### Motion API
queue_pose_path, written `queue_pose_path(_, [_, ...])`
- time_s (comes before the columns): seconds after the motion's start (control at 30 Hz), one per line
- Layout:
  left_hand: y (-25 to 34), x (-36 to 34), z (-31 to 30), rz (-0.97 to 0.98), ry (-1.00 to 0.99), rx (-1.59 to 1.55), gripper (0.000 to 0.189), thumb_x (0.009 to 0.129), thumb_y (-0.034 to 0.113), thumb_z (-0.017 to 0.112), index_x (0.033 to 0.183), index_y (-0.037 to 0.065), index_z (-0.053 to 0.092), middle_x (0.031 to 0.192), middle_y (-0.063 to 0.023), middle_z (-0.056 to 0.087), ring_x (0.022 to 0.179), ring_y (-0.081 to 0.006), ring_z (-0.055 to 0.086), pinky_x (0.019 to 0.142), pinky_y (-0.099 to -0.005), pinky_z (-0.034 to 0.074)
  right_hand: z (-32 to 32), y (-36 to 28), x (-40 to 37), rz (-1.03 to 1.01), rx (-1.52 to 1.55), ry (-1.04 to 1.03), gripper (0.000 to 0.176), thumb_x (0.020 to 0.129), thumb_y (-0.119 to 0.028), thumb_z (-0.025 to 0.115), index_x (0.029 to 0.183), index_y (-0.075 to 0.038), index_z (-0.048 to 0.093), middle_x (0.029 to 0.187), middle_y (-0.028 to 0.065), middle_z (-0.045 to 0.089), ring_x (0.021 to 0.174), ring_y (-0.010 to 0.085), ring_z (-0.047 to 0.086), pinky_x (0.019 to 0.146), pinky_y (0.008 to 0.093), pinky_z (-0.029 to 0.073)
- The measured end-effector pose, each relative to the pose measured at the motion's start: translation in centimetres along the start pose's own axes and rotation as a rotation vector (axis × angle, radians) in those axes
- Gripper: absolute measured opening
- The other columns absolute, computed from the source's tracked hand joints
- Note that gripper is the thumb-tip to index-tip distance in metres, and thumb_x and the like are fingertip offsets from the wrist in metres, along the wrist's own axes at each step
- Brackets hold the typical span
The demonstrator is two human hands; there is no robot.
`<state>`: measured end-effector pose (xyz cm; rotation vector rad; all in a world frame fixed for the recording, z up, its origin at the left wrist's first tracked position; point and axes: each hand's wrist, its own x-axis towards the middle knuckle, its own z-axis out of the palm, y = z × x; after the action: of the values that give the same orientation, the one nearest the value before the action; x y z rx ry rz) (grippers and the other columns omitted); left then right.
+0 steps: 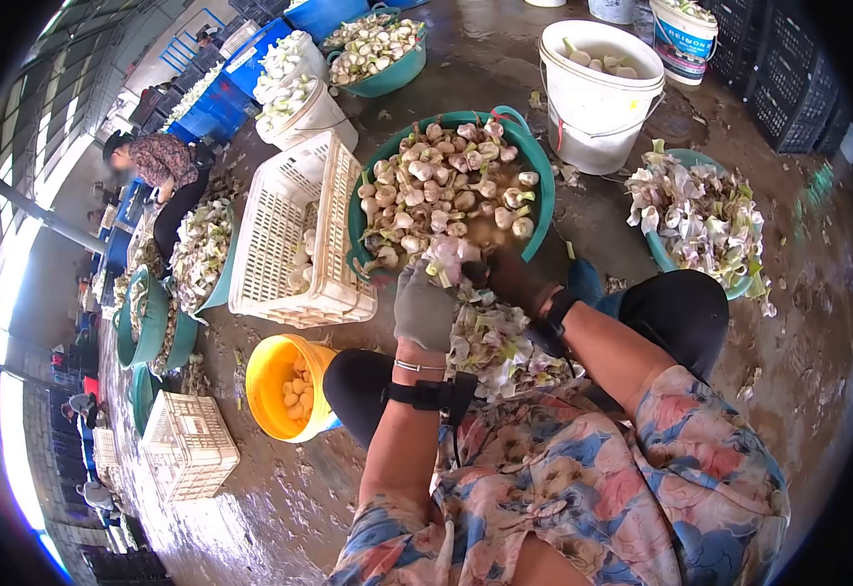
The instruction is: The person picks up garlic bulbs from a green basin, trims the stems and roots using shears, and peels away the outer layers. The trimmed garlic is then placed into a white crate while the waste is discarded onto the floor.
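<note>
My left hand (425,308), in a grey glove, is closed around a pale pinkish garlic bulb (449,256) at the near rim of a green tub (547,186). Close beside it is my right hand (518,282) in a dark glove, its fingers curled toward the bulb. Whatever those fingers grip is too dark and small to make out. Many whole garlic bulbs (426,186) sit in murky water in the tub. Below both hands, a heap of loose garlic skins (500,347) lies between my knees.
Left of the tub stands a white plastic crate (280,234), with a yellow bucket (268,391) nearer me. A white bucket (593,117) stands ahead, and a basin heaped with skins (695,215) is at right. Another person (158,166) bends over at far left. The floor (788,322) looks wet.
</note>
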<state>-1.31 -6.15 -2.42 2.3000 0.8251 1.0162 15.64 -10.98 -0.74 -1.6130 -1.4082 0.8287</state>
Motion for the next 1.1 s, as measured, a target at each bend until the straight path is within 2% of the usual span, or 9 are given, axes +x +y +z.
queue_pose_path(0.1, [2.8, 1.2, 0.3, -0.192, 0.298, -0.551, 0.024, 0.091, 0.010, 0.042, 0.111, 0.003, 0.052, 0.103, -0.0113, 0.058, 0.092, -0.0211, 0.058, 0.078, -0.0296, 0.050, -0.1, 0.7, 1.2, -0.194, 0.359, -0.010, 0.045, 0.080, -0.044, 0.060, 0.074, 0.001, 0.061, 0.069, 0.0193, 0.061, 0.066, 0.0333, 0.060, 0.060, 0.0402, 0.045])
queue_pose_path(0.17, [5.2, 2.1, -0.8, -0.740, 0.540, -1.299, 0.016, 0.092, 0.016, 0.048, 0.104, 0.007, 0.048, 0.092, -0.0048, 0.056, 0.083, -0.0148, 0.052, 0.071, -0.0275, 0.046, -1.2, -1.6, 0.7, -0.052, -0.049, -0.168, 0.045, 0.078, -0.045, 0.063, 0.085, -0.001, 0.060, 0.075, 0.0175, 0.063, 0.071, 0.0347, 0.061, 0.061, 0.0407, 0.046])
queue_pose_path(0.27, [7.8, 3.1, -1.0, -0.814, 0.683, -1.246, 0.015, 0.089, 0.013, 0.054, 0.099, 0.005, 0.046, 0.084, -0.0044, 0.053, 0.073, -0.0128, 0.050, 0.060, -0.0265, 0.046, 0.0, -3.6, -1.4, -0.418, -0.049, 0.230, 0.040, 0.077, -0.041, 0.064, 0.092, -0.003, 0.060, 0.079, 0.0166, 0.062, 0.071, 0.0347, 0.060, 0.063, 0.0421, 0.047])
queue_pose_path(0.4, [7.5, 2.5, -0.4, -0.785, 0.650, -1.217, 0.012, 0.089, 0.012, 0.053, 0.097, 0.006, 0.046, 0.083, -0.0040, 0.052, 0.071, -0.0134, 0.050, 0.063, -0.0282, 0.046, 0.3, -4.2, -1.7, -0.416, -0.036, 0.348, 0.032, 0.072, -0.011, 0.069, 0.101, -0.004, 0.056, 0.094, 0.0153, 0.059, 0.086, 0.0289, 0.059, 0.072, 0.0380, 0.046])
queue_pose_path(0.53, [6.2, 2.1, 0.2, -0.792, 0.620, -1.448, 0.012, 0.090, 0.011, 0.047, 0.098, 0.006, 0.053, 0.090, -0.0106, 0.061, 0.088, -0.0216, 0.059, 0.076, -0.0348, 0.050, 0.9, -1.7, -0.7, -0.454, -0.031, 0.429, 0.033, 0.075, -0.027, 0.065, 0.097, -0.004, 0.058, 0.080, 0.0183, 0.061, 0.078, 0.0368, 0.060, 0.068, 0.0430, 0.047])
queue_pose_path(0.6, [6.9, 2.2, -0.1, -0.721, 0.556, -1.453, 0.016, 0.090, 0.012, 0.045, 0.103, 0.003, 0.051, 0.096, -0.0122, 0.059, 0.091, -0.0238, 0.058, 0.079, -0.0362, 0.049, 1.1, 0.6, 0.1, -0.174, 0.144, 0.369, 0.028, 0.076, -0.023, 0.062, 0.093, -0.001, 0.058, 0.082, 0.0205, 0.062, 0.077, 0.0370, 0.060, 0.067, 0.0419, 0.047])
queue_pose_path(0.8, [6.7, 2.1, 0.0, -0.564, 0.289, -1.516, 0.035, 0.094, 0.020, 0.034, 0.117, -0.003, 0.044, 0.112, -0.0181, 0.054, 0.099, -0.0322, 0.055, 0.084, -0.0430, 0.046, -1.8, -1.6, -0.4, 0.132, 0.527, 0.142, 0.025, 0.081, -0.024, 0.058, 0.086, 0.000, 0.060, 0.075, 0.0118, 0.062, 0.065, 0.0198, 0.058, 0.061, 0.0336, 0.046])
queue_pose_path(1.07, [10.0, 3.1, -0.6, -0.438, 0.052, -1.731, 0.046, 0.093, 0.041, 0.043, 0.118, 0.002, 0.046, 0.102, -0.0092, 0.056, 0.100, -0.0208, 0.050, 0.089, -0.0317, 0.039, -0.8, -2.3, -0.1, -0.009, 0.844, 0.022, 0.018, 0.082, -0.019, 0.054, 0.083, -0.002, 0.062, 0.068, 0.0052, 0.059, 0.063, 0.0109, 0.056, 0.052, 0.0273, 0.044])
queue_pose_path(1.1, [10.5, 2.7, -0.1, -0.503, 0.159, -1.320, 0.041, 0.093, 0.038, 0.045, 0.115, 0.003, 0.048, 0.097, -0.0065, 0.054, 0.094, -0.0175, 0.049, 0.086, -0.0294, 0.039, -0.8, -2.6, -0.3, 0.070, 0.800, 0.073, 0.016, 0.081, -0.016, 0.055, 0.083, -0.002, 0.062, 0.068, 0.0050, 0.059, 0.061, 0.0110, 0.056, 0.052, 0.0273, 0.044])
